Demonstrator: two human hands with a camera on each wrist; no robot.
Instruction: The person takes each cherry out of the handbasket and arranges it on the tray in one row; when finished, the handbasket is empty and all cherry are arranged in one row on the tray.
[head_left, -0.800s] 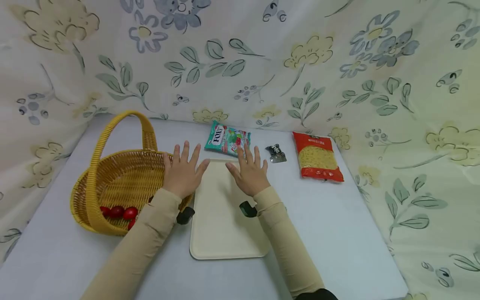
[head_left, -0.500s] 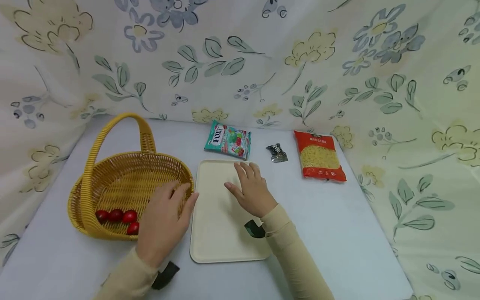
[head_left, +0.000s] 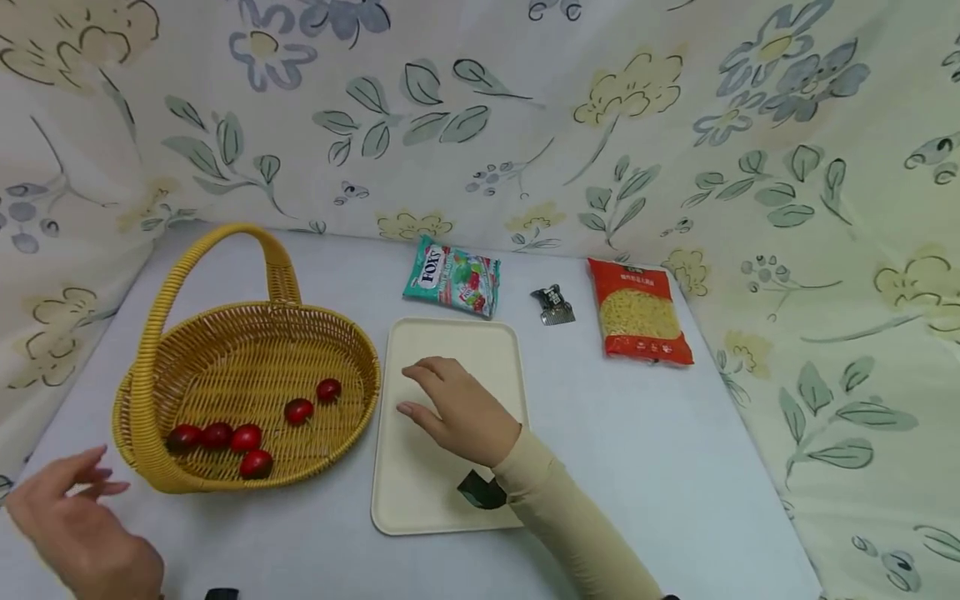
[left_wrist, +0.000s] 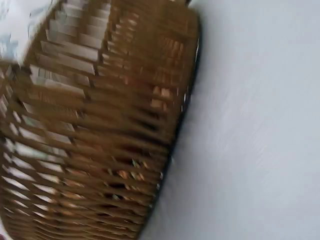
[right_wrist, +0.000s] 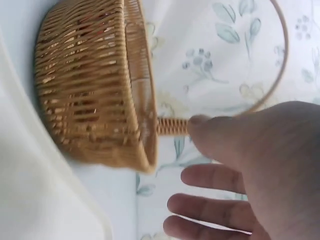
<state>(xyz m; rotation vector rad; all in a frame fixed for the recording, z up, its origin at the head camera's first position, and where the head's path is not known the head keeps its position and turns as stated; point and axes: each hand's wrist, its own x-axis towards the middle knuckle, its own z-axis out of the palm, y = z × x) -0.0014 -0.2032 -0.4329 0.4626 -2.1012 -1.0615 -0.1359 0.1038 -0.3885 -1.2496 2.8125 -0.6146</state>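
A yellow wicker basket (head_left: 247,362) with a tall handle stands on the left of the table. Several small round red fruits (head_left: 257,464) lie in it. My left hand (head_left: 86,525) is at the basket's near left, apart from it, fingers loosely bent and holding nothing. In the left wrist view, the basket's woven side (left_wrist: 100,135) is blurred; no fingers show there. Above the cream tray (head_left: 420,512) hovers my right hand (head_left: 457,412), relaxed, with nothing in its grasp. The right wrist view shows its thumb and fingers (right_wrist: 215,177) parted, with the basket beyond.
Behind the tray lies a green FOX'S candy bag (head_left: 453,277). To its right are a small dark comb-like item (head_left: 553,305) and a red packet of yellow pasta-like pieces (head_left: 639,312). A floral cloth (head_left: 450,167) hangs behind the table.
My left hand has moved from over the basket's right side to its near left. My right hand has drawn back and left over the tray, its fingers less straight. The view has shifted slightly.
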